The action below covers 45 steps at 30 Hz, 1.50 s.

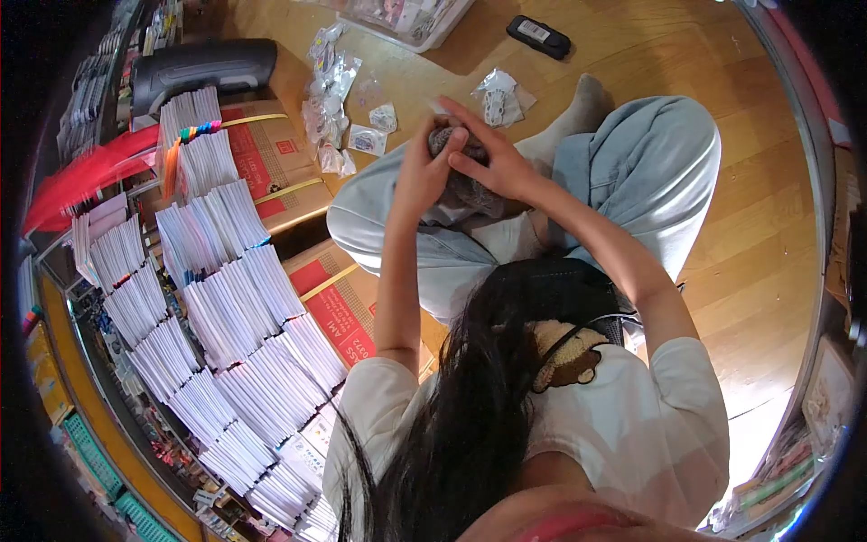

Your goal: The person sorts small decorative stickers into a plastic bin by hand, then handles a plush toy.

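Note:
I sit cross-legged on a wooden floor in light blue jeans (650, 172) and a white T-shirt. Both arms reach forward over my lap. My left hand (420, 172) and my right hand (495, 164) are closed together around a small grey knitted item (467, 191), which they hold just above my knees. The fingers cover most of it, and only its fuzzy top and lower part show. My long dark hair hangs down in the foreground.
Several small clear packets (336, 99) lie on the floor ahead, and another packet (497, 101) is nearer my foot. A black device (538, 37) and a clear plastic box (411, 20) are further off. Cardboard boxes (271, 154) and racks of white packaged goods (226, 298) crowd the left.

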Each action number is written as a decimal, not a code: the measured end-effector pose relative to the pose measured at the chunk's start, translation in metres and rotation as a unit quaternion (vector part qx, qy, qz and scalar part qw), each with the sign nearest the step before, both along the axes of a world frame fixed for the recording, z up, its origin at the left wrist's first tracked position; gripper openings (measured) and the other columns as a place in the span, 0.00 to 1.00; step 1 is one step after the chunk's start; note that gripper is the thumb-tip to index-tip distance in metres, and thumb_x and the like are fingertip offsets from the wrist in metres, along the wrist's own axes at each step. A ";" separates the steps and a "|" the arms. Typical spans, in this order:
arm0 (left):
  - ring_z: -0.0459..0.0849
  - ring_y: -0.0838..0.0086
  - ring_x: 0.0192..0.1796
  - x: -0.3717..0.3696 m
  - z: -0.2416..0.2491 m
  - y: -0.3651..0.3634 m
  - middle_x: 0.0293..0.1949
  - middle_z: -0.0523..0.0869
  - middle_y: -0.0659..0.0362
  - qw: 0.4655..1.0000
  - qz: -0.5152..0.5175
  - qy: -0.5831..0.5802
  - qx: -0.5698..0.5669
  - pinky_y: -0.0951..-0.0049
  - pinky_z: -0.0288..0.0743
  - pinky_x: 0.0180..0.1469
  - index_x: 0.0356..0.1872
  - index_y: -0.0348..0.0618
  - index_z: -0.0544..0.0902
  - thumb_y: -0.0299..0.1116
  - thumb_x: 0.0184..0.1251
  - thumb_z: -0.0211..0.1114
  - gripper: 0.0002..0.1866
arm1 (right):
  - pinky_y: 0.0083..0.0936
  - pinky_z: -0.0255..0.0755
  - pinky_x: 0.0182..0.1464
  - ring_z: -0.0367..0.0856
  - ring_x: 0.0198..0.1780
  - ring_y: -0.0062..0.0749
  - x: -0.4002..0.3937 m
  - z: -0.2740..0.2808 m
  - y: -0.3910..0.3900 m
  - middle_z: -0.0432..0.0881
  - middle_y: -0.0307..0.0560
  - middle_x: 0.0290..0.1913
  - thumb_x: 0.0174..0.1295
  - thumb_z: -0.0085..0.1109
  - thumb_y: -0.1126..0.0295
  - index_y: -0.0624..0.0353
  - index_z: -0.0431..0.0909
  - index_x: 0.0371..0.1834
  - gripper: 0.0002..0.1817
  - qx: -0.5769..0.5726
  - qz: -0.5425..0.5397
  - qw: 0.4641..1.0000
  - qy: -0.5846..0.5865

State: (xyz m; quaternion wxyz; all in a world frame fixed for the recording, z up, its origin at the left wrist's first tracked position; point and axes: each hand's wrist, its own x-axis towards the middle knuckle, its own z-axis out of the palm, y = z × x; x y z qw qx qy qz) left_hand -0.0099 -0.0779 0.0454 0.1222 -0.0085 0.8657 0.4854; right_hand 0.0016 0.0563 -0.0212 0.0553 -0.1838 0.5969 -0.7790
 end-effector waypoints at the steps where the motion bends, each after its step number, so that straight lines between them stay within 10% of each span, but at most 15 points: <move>1: 0.77 0.75 0.40 0.000 0.000 0.006 0.36 0.82 0.56 0.999 -0.010 0.029 0.016 0.75 0.70 0.46 0.41 0.35 0.77 0.38 0.63 0.63 0.15 | 0.32 0.49 0.69 0.57 0.69 0.33 -0.002 -0.002 -0.002 0.58 0.45 0.70 0.60 0.57 0.52 0.52 0.51 0.72 0.40 -0.077 -0.004 0.997 -0.022; 12: 0.78 0.71 0.45 0.011 0.009 0.024 0.41 0.82 0.54 0.924 0.183 0.333 -0.047 0.74 0.69 0.51 0.44 0.35 0.78 0.31 0.64 0.59 0.12 | 0.31 0.60 0.63 0.66 0.62 0.30 -0.012 -0.002 0.013 0.71 0.40 0.60 0.70 0.39 0.55 0.54 0.61 0.66 0.25 -0.437 0.057 0.817 -0.371; 14: 0.73 0.60 0.59 0.010 -0.011 0.031 0.57 0.75 0.52 0.941 0.032 0.307 -0.135 0.58 0.59 0.62 0.53 0.43 0.76 0.34 0.67 0.55 0.15 | 0.31 0.59 0.64 0.65 0.63 0.29 -0.012 -0.002 0.014 0.70 0.41 0.60 0.70 0.38 0.52 0.54 0.62 0.66 0.26 -0.459 0.069 0.805 -0.369; 16: 0.67 0.56 0.64 0.007 -0.035 0.056 0.64 0.69 0.52 0.871 -0.067 0.370 -0.315 0.48 0.51 0.66 0.56 0.48 0.75 0.36 0.69 0.52 0.17 | 0.30 0.58 0.64 0.63 0.64 0.28 -0.006 -0.006 0.016 0.69 0.40 0.62 0.69 0.37 0.49 0.54 0.61 0.66 0.28 -0.433 0.059 0.823 -0.363; 19: 0.62 0.54 0.67 -0.014 -0.046 0.062 0.68 0.62 0.54 0.907 -0.067 0.348 -0.228 0.40 0.41 0.66 0.59 0.54 0.73 0.37 0.70 0.49 0.17 | 0.30 0.56 0.65 0.61 0.65 0.26 -0.005 -0.007 0.021 0.65 0.39 0.64 0.69 0.36 0.46 0.54 0.59 0.67 0.31 -0.406 0.046 0.839 -0.360; 30: 0.57 0.53 0.70 0.000 -0.070 0.073 0.68 0.59 0.44 0.939 -0.054 0.329 -0.082 0.60 0.49 0.69 0.62 0.39 0.68 0.31 0.69 0.48 0.20 | 0.27 0.51 0.68 0.61 0.65 0.28 -0.013 -0.008 0.032 0.62 0.44 0.66 0.70 0.31 0.45 0.64 0.56 0.67 0.35 -0.426 -0.009 0.844 -0.326; 40: 0.66 0.54 0.64 -0.053 -0.060 0.062 0.60 0.70 0.44 0.984 0.008 0.177 0.009 0.64 0.58 0.65 0.55 0.36 0.72 0.32 0.71 0.46 0.17 | 0.29 0.54 0.65 0.62 0.64 0.27 -0.010 -0.010 0.029 0.64 0.41 0.65 0.66 0.28 0.38 0.56 0.53 0.69 0.38 -0.386 0.063 0.856 -0.337; 45: 0.56 0.44 0.68 0.006 -0.071 0.082 0.68 0.55 0.42 0.949 -0.047 0.294 -0.100 0.54 0.51 0.67 0.63 0.41 0.64 0.23 0.63 0.49 0.25 | 0.28 0.54 0.66 0.60 0.65 0.27 -0.019 -0.015 0.044 0.62 0.43 0.66 0.67 0.29 0.38 0.61 0.54 0.69 0.40 -0.418 0.050 0.842 -0.338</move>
